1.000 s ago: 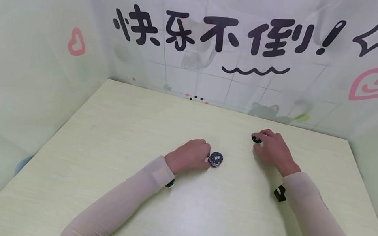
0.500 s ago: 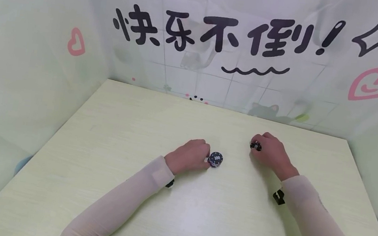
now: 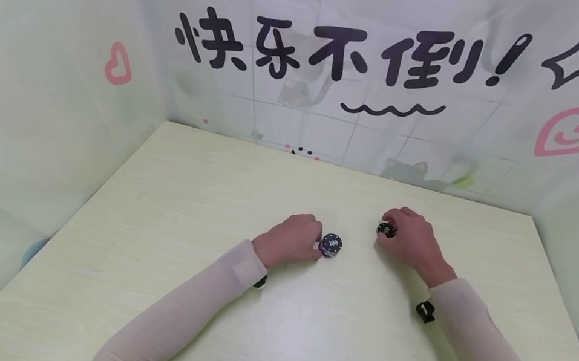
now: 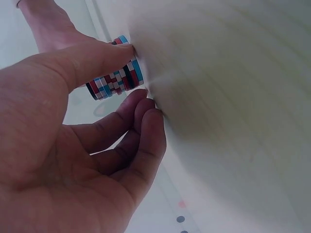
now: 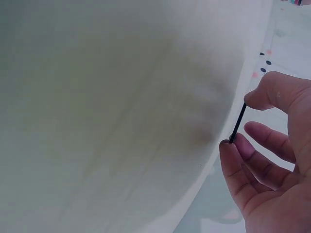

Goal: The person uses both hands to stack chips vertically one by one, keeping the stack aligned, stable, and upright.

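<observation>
A stack of poker chips [image 3: 332, 245] stands upright on the table, its dark top chip marked 100. In the left wrist view the stack's chip edges [image 4: 116, 80] show red, white, blue and black. My left hand [image 3: 293, 239] is at the stack's left side, its thumb and curled fingers holding it near the base. To the right of the stack, my right hand [image 3: 413, 241] pinches a single black poker chip [image 3: 386, 230] between thumb and fingertips. The right wrist view shows that black chip [image 5: 237, 122] edge-on, above the table surface.
The pale wooden table [image 3: 198, 205] is bordered by printed cloth walls [image 3: 298, 114] at the back and sides. Black wrist-worn pieces [image 3: 425, 312] show under both sleeves.
My right hand has come toward the front of the table and slightly left with the black chip, whose tilt has changed. My left hand and the stack have stayed in place.
</observation>
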Demonstrator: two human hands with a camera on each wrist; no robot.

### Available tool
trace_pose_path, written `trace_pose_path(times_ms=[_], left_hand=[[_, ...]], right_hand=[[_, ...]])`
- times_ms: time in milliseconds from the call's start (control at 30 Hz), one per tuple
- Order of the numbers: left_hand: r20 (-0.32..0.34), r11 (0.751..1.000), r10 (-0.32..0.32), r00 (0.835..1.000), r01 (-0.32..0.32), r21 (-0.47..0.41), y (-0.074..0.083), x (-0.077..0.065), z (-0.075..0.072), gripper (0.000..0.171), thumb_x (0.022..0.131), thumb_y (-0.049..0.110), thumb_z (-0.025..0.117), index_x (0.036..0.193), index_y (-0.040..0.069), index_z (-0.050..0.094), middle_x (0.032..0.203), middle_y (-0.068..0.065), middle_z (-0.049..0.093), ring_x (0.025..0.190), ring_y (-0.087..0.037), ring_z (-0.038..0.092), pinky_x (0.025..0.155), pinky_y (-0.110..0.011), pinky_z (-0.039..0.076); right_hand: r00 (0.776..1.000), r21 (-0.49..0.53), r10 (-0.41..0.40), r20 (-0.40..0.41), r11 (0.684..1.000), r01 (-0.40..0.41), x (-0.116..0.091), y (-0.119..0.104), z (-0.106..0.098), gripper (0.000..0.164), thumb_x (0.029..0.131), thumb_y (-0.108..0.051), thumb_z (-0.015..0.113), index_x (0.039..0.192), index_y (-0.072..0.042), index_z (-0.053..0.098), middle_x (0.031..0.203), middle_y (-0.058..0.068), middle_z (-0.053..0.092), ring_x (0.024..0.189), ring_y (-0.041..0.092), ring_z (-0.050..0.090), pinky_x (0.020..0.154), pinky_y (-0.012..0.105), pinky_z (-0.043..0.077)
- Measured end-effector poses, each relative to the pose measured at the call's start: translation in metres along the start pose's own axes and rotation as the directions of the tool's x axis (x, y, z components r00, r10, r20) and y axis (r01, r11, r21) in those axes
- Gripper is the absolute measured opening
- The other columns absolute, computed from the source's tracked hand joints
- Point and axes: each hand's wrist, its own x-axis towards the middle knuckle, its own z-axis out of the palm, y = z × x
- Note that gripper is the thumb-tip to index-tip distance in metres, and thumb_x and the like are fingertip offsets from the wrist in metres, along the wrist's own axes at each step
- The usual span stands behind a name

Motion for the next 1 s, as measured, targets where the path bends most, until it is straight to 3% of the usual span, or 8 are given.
trace_pose_path(times_ms=[233, 1000], left_hand=[[-0.007, 1.0, 0.004, 1.0, -0.004, 0.008, 0.001, -0.001, -0.001, 0.021, 0.086, 0.026, 0.074, 0.088, 0.006, 0.068, 0.081, 0.001, 0.058, 0.074, -0.014, 0.052, 0.068, -0.025, 0.045], [-0.007, 1.0, 0.011, 1.0, -0.011, 0.003, 0.001, -0.001, -0.001, 0.02, 0.087, 0.025, 0.073, 0.088, 0.006, 0.068, 0.079, 0.001, 0.057, 0.073, -0.014, 0.052, 0.066, -0.025, 0.044]], right_hand=[[0.998, 0.014, -0.053, -0.035, 0.998, 0.053, -0.005, -0.008, 0.002, 0.031, 0.08, -0.018, 0.067, 0.108, -0.007, 0.066, 0.103, 0.01, 0.063, 0.088, 0.029, 0.063, 0.079, 0.047, 0.049], [0.993, 0.007, -0.098, -0.067, 0.995, 0.098, -0.01, -0.019, 0.005, 0.029, 0.078, -0.017, 0.066, 0.106, -0.009, 0.067, 0.098, 0.006, 0.063, 0.081, 0.022, 0.062, 0.073, 0.041, 0.05]])
